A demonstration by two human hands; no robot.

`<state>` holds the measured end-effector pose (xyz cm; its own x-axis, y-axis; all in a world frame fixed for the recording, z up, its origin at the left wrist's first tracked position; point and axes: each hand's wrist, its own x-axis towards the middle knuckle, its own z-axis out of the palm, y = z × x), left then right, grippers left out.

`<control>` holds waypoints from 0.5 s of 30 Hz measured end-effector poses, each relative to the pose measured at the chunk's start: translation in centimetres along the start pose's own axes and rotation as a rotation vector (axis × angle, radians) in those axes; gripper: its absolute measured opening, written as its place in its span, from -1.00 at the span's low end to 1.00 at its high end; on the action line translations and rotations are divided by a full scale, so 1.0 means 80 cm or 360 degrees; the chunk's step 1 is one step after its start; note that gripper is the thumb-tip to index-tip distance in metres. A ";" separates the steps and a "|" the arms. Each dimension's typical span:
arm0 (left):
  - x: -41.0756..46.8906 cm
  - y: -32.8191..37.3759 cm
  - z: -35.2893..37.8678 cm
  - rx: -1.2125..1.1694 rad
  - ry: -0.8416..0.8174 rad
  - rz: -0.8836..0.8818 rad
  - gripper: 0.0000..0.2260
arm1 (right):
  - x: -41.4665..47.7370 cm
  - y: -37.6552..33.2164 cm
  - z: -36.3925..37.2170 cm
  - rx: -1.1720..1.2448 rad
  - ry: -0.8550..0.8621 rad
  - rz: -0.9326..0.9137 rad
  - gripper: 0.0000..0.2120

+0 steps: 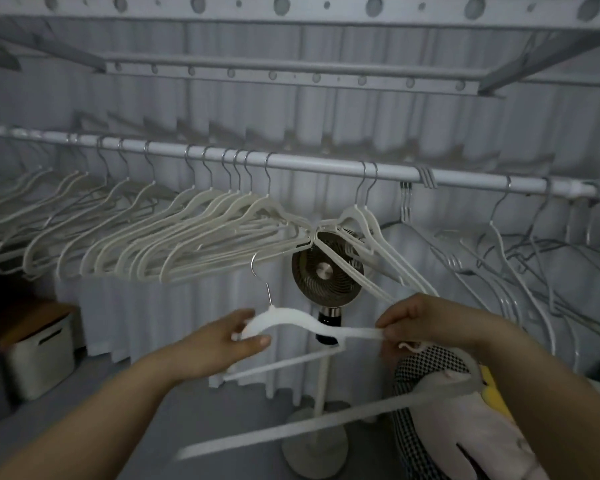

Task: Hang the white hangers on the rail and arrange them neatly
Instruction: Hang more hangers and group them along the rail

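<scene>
One white hanger (291, 320) tight in left hand (219, 344) and right hand (426, 323) fingers, below rail (291, 164); grey floor (187, 410).

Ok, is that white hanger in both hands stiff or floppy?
Probably stiff: the white hanger keeps its shape between the left hand and right hand. Likely light, since a pinch holds it. Its matte-looking surface probably won't slip.

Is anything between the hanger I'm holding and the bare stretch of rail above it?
Yes. Below the bare stretch of the rail, shoulders of the left hanger cluster and the right pair meet, just above the held hanger and its hook; it must thread past them.
</scene>
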<state>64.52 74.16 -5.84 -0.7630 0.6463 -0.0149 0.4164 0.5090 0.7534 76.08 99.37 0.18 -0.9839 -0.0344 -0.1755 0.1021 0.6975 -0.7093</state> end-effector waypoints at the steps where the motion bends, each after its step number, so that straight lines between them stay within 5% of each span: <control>1: -0.004 -0.002 -0.003 -0.0046 -0.0083 -0.0014 -0.60 | 0.000 -0.001 0.000 0.0024 0.0009 -0.0025 -0.75; 3: -0.011 -0.004 -0.011 -0.0175 -0.0123 -0.0056 -0.85 | 0.000 -0.004 0.003 0.0013 0.0001 -0.0062 -0.75; 6: -0.023 -0.002 -0.020 -0.0255 -0.0074 -0.0103 -0.85 | 0.006 -0.015 0.007 -0.0014 0.0143 -0.0114 -0.80; 9: -0.029 0.006 -0.028 -0.0214 -0.0007 -0.0115 -0.84 | 0.029 -0.020 0.008 0.0079 0.0714 -0.0231 -0.76; 12: -0.029 0.017 -0.043 0.0022 0.0001 -0.0161 -0.86 | 0.051 -0.023 0.008 -0.0565 0.1473 -0.0169 -0.90; 15: -0.026 0.026 -0.058 0.0319 -0.0009 -0.0274 -0.87 | 0.076 -0.018 0.007 -0.1015 0.1449 0.0158 -0.50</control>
<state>64.68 71.23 -1.19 -0.8286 0.5432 -0.1358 0.3707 0.7138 0.5942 70.04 97.75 -0.22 -0.7425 0.3973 0.5394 0.3496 0.9166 -0.1939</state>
